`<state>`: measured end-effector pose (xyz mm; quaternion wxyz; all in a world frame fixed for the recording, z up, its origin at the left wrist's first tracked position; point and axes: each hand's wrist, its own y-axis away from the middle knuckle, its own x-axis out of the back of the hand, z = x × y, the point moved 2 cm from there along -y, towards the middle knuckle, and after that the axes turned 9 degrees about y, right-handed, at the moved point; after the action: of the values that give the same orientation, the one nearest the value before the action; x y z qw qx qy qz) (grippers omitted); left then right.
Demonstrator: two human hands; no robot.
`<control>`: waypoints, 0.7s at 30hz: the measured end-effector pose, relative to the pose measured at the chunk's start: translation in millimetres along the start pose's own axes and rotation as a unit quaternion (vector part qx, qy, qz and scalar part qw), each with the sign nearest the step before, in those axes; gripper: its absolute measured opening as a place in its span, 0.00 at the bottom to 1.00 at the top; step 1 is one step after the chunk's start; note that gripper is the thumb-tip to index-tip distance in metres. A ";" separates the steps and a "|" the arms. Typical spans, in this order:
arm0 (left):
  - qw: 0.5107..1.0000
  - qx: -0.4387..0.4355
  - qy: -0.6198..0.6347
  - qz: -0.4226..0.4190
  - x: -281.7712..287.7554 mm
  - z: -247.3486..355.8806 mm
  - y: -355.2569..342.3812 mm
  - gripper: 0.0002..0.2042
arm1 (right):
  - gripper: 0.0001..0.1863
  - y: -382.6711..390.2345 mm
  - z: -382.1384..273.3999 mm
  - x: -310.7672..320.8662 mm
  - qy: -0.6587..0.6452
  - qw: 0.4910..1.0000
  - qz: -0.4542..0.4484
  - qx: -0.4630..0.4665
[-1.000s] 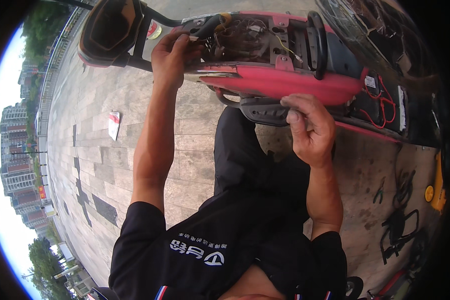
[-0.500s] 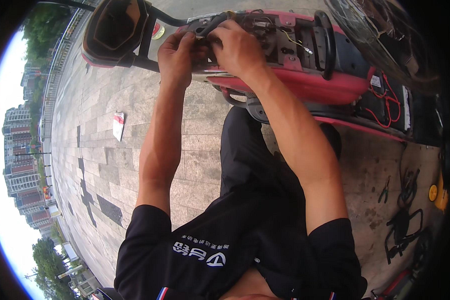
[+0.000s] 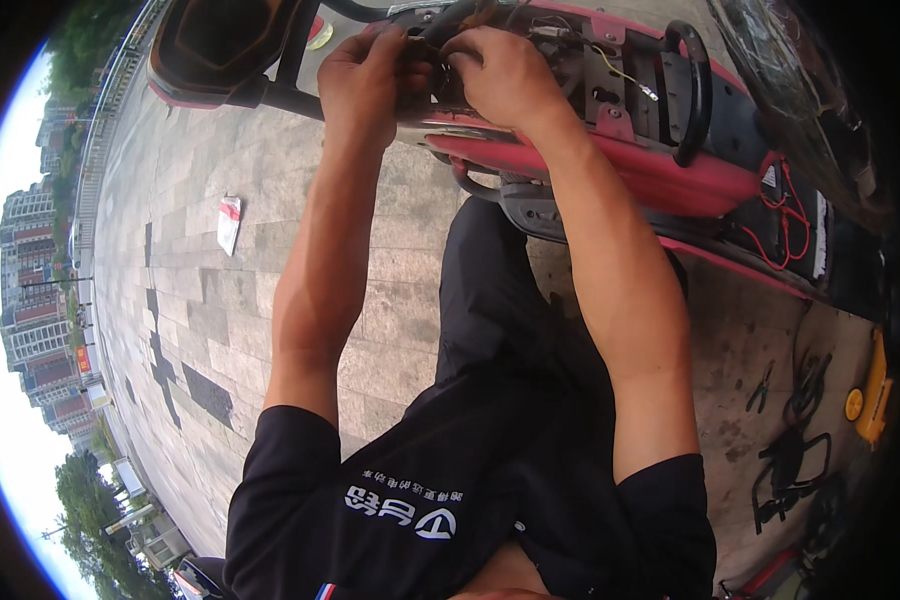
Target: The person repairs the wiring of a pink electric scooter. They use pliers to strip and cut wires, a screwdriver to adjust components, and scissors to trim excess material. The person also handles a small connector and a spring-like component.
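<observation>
A red electric scooter (image 3: 610, 180) stands ahead with its cover off and its frame and wiring exposed. My left hand (image 3: 362, 88) is over the left part of the opening, its fingers curled inward around something dark and too small to make out. Close beside it, my right hand (image 3: 512, 78) bends its thumb and forefinger together in a pinch; what sits between them is hidden. A thick black cable or hose (image 3: 460, 18) runs just beyond my fingertips. To the right of my right hand, a thin yellowish wire with a pale connector (image 3: 650, 93) lies loose across the frame.
A black grab rail (image 3: 692, 95) rises at the right of the frame. The scooter's dark-centred end piece (image 3: 225, 50) is at upper left. Red cables (image 3: 802, 225) lie on the footboard. Pliers (image 3: 760, 390) and a black metal bracket (image 3: 795, 480) lie on the ground, a white-and-red packet (image 3: 229, 225) on the paving.
The view has shifted slightly, and the scooter sits a little higher and further right at its right side. Both hands stay over the opening, with the right hand's fingers drawn lower, off the black cable.
</observation>
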<state>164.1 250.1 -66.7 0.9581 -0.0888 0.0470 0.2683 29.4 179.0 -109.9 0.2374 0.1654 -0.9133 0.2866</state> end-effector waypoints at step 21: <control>0.999 0.041 -0.023 0.021 4.9 -6.3 -5.7 0.10 | 0.07 -1.0 -7.1 16.8 -0.170 0.985 -0.027 -0.009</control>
<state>170.9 246.6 -72.7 0.9560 -0.0422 0.0374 0.2879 18.2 179.7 -95.4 0.0875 0.2346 -0.9380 0.2397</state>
